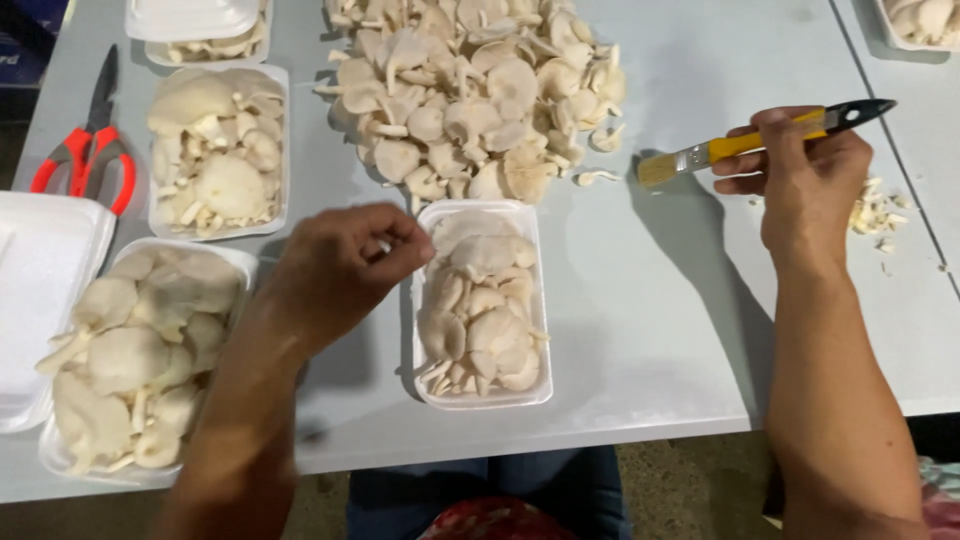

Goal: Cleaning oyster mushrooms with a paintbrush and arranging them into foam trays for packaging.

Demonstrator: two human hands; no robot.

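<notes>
Pale grey and smooth, the table (650, 330) carried everything, its near edge running just above the person's lap. Toward the far edge, about the middle, lay a big loose heap of oyster mushrooms (470, 90), cream-coloured, with flat fan-shaped caps and short stems; its top was cut off by the view.

At the near left corner sat a white foam tray (140, 360) piled high with large mushrooms, partly hidden behind the left forearm. Beyond it, toward the far left, stood a second filled tray (217, 150), and a third tray (200, 35) at the far left edge was cut off, with an empty tray stacked on it. A white foam lid (40, 280) hung over the left edge.

Close to the near edge, in the middle, stood the narrow white tray (483, 305), filled with overlapping pale caps in a neat layer.

The left hand (345, 265) hovered at that tray's far left corner, fingers pinched together; whether anything small sat between them I could not make out. The right hand (800, 175), well apart toward the right edge, was clamped on a yellow-handled brush (750, 143) with a black tip and pale bristles pointing at the heap.

Red-handled scissors (85, 150) lay near the left edge. Small mushroom scraps (875, 212) lay just right of the right hand.
</notes>
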